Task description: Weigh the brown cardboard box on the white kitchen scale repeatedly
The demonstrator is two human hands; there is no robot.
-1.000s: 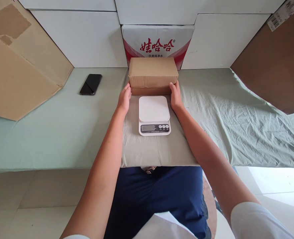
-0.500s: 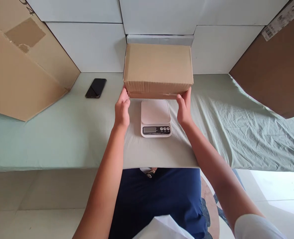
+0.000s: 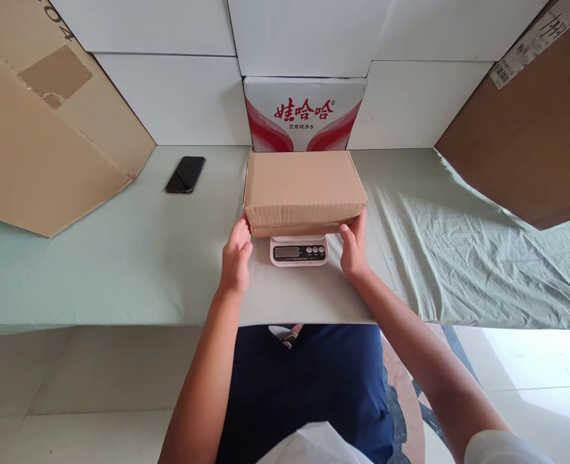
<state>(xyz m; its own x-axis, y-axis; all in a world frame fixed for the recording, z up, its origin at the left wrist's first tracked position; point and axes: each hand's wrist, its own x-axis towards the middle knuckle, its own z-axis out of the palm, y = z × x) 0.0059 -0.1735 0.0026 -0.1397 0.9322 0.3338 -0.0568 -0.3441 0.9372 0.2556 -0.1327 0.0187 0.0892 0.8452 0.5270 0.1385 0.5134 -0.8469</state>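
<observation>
box [image 3: 304,192] now low over the scale [image 3: 299,251], covering the white platform; only the front strip with display and buttons showing under the near edge. cannot tell whether resting on the platform or a touch above it. half a second ago held high, hiding the printed carton [image 3: 305,115] behind the scale; a second ago on the cloth just behind the scale, platform bare. so: lifted, brought forward, lowered, and by the look of it nearly or just set down for a reading.

left hand [image 3: 235,258] left of the scale, fingers spread narrow and curled up against the box's near left bottom corner. right hand [image 3: 353,250] right of the scale, thumb and fingers cupping the near right bottom corner. both gripping the box from below the ends, not let go. any number shown with hands on would likely be off; display too small to read anyway.

phone [image 3: 185,174] well left of the scale and further back, face up on the green cloth [image 3: 120,258], same spot as before. big brown cardboard sheet [image 3: 47,135] leaning far left of the scale, another [image 3: 531,129] far right. white panels [image 3: 178,96] standing behind the scale, either side of the printed carton, which shows again above the box. dark blue trousers [image 3: 308,380] below the table edge, straight in front of the scale.
</observation>
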